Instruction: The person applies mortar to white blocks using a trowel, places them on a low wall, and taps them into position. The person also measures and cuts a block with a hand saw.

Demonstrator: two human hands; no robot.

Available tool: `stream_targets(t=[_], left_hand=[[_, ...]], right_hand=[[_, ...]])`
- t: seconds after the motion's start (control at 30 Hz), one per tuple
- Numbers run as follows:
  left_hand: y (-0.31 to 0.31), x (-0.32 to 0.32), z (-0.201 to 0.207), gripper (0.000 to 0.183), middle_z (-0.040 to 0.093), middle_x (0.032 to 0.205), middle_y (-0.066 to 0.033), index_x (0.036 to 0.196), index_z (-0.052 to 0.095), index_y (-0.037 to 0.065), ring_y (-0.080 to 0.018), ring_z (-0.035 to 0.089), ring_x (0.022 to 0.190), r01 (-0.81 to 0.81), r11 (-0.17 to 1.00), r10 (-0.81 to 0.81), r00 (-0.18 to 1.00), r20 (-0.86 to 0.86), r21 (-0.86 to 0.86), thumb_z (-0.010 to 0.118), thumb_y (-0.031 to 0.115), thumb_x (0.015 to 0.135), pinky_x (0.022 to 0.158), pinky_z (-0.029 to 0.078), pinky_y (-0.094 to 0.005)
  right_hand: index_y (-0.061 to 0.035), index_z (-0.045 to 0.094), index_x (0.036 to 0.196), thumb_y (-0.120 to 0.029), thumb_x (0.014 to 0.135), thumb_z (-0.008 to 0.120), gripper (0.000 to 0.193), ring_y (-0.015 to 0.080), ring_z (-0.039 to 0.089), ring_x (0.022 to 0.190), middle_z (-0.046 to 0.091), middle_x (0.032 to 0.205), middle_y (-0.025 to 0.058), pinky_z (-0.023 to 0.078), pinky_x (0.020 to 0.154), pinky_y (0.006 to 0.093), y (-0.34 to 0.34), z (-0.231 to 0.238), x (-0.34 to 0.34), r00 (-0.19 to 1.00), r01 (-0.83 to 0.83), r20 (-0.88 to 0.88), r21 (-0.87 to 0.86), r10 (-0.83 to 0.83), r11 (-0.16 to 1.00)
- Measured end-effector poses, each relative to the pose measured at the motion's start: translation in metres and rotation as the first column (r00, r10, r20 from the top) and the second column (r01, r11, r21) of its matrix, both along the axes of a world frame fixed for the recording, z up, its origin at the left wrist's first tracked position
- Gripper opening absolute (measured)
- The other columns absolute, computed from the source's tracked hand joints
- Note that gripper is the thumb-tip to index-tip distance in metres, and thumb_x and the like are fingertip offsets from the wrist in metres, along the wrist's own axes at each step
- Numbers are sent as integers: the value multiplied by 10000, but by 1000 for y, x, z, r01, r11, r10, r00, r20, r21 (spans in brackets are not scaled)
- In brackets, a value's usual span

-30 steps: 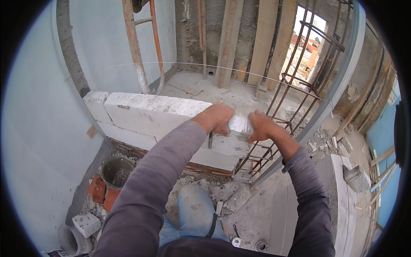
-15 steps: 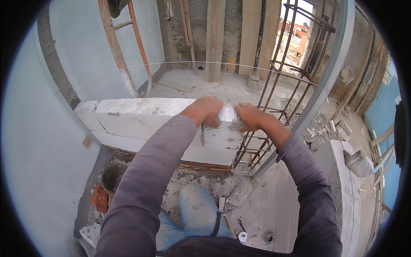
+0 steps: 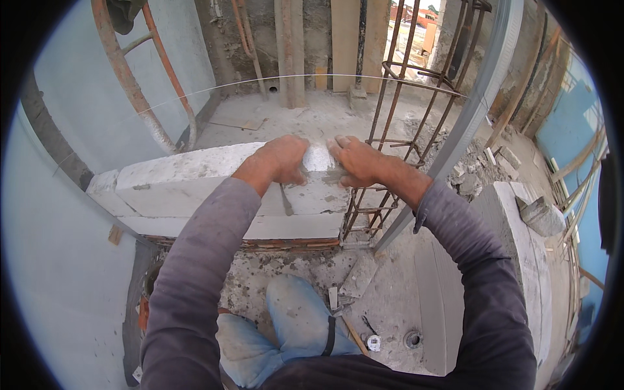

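Rusty rebar cage (image 3: pixel 416 110), taut string line (image 3: pixel 195 94), rubble pile (image 3: pixel 478 172) nearby

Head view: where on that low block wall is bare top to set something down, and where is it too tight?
The wall has bare top left of the left hand, running to its far-left end. The concrete floor behind the wall is also open. It is crowded at the right end: both hands, the right hand included, press the small white block, hard against the rebar cage.
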State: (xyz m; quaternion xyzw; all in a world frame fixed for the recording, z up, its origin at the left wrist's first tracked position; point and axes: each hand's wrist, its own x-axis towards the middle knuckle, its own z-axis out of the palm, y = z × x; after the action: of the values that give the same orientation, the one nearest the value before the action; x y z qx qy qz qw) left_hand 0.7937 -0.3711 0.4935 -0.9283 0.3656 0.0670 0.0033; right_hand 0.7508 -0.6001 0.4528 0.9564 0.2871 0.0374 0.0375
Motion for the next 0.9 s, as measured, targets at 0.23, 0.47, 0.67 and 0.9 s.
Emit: stream_targets(t=[0.23,0.47,0.67,0.9], left_hand=[[48,-20,-3,740,564,1455,-246,1441,522,-31,-391,515,1376,12,884,70,985,158,-468,817,289,843,1177,394,-428],[228,-110,-82,557,658,1304,-266,1358,596,-70,-385,641,1232,-213,673,342,939,42,-708,770,166,884,1061,493,-426],[329,-231,-216,567,692,1263,-241,1332,610,-101,-306,690,1163,-706,409,571,692,-442,-578,809,137,858,1006,530,-392],[345,-315,-287,597,697,1248,-266,1294,640,-102,-359,694,1156,-819,423,626,573,-530,-388,837,217,829,1008,531,-415]], right_hand=[[160,339,1492,-361,785,857,1020,463,476,1368,470,1444,370,426,1151,430,11,6,-6,997,82,-1,-83,-83,993],[160,281,1521,-470,780,863,1134,512,325,1475,343,1529,427,307,1234,466,25,-9,-22,985,152,83,30,-154,988],[159,302,1511,-479,823,812,1068,510,343,1447,405,1473,420,297,1229,473,22,-25,-20,972,100,205,86,-116,991],[174,345,1484,-493,826,799,1041,507,367,1430,442,1447,419,301,1223,482,21,-25,-22,964,60,251,105,-84,993]])
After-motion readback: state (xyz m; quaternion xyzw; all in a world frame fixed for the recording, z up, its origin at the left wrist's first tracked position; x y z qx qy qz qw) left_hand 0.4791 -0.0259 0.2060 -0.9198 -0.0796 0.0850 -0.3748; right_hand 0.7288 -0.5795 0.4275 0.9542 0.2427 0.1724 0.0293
